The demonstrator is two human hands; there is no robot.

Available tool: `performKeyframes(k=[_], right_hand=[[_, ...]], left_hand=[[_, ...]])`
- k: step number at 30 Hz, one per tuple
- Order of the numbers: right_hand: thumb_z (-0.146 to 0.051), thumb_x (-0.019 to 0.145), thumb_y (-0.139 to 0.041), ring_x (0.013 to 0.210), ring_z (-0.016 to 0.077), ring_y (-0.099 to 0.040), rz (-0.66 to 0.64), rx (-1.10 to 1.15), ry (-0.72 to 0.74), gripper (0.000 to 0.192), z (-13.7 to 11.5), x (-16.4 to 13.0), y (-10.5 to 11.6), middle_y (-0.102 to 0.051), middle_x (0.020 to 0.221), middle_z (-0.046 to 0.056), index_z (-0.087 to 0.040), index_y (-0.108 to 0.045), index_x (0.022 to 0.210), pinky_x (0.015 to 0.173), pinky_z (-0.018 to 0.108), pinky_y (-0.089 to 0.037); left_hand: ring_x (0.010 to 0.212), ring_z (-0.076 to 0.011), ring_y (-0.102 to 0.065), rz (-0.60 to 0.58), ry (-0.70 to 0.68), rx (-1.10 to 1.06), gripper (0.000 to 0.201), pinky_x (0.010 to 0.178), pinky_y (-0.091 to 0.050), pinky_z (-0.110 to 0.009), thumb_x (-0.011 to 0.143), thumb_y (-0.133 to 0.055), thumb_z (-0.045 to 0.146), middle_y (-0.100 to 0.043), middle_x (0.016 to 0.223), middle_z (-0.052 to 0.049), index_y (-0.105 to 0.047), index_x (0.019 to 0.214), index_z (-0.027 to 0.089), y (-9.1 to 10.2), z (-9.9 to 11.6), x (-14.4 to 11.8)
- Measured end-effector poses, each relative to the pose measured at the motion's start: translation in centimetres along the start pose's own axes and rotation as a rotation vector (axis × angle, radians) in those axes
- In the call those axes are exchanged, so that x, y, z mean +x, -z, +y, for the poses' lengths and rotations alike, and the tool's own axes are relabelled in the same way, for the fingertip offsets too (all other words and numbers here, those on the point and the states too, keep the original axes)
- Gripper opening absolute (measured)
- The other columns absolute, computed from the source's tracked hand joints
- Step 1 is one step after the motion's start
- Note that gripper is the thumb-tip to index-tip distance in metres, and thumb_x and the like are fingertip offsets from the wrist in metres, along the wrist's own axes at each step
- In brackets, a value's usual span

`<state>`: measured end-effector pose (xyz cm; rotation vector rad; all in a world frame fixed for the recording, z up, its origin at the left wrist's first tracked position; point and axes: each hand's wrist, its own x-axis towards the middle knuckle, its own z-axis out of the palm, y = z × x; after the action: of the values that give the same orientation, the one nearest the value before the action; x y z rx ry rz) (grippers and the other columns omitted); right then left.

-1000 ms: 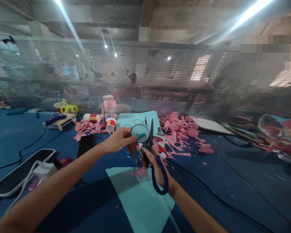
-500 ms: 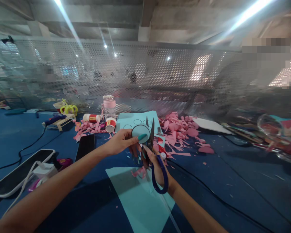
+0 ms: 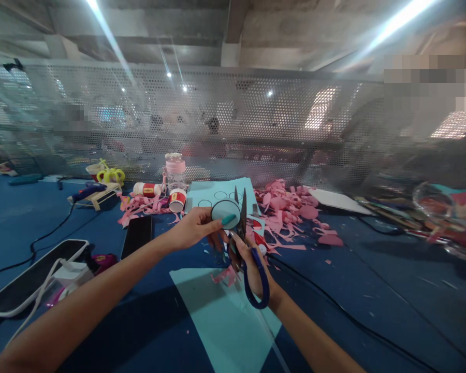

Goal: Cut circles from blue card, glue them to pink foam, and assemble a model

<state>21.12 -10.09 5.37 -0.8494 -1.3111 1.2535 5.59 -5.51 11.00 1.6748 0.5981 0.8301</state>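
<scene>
- A light blue paper sheet (image 3: 221,316) lies nearest me on the blue surface (image 3: 373,290);
- My right hand (image 3: 252,264) grips the blue-handled scissors (image 3: 248,248), blades up and slightly parted beside the disc;
- My left hand (image 3: 194,230) pinches a round light blue paper disc (image 3: 224,211), held above the surface, touching the blades;
- A black phone (image 3: 136,233) lies to the left;
- Further off, pink paper scraps (image 3: 295,212), glue sticks (image 3: 146,188) and a jar (image 3: 175,171) stand before the mesh wall (image 3: 233,119).
</scene>
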Motion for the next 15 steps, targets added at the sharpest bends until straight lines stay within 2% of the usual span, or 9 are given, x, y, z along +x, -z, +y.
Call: performKeyframes(k=[6,15], right_hand=[[-0.052,0.082,-0.048,0.041,0.0047,-0.024,-0.025,-0.046,0.035,0.033,0.45,0.2,0.39,-0.029,0.05,-0.008,-0.019,-0.05,0.084,0.037,0.019,-0.02],[-0.048,0.084,-0.046,0.041,0.0055,-0.023,-0.003,-0.155,0.085,0.031,0.37,0.39,0.69,-0.029,0.048,-0.008,-0.019,-0.049,0.075,0.037,0.02,-0.021]], left_hand=[[0.05,-0.0113,-0.063,-0.001,-0.007,0.0,0.042,0.046,-0.048,-0.018,0.071,-0.061,0.052,-0.065,0.061,-0.003,-0.053,0.072,0.012,0.07,0.02,-0.09],[0.05,-0.0114,-0.064,0.001,-0.022,-0.009,0.041,0.046,-0.048,-0.018,0.071,-0.06,0.052,-0.066,0.062,-0.004,-0.053,0.071,0.011,0.27,-0.01,0.0]])
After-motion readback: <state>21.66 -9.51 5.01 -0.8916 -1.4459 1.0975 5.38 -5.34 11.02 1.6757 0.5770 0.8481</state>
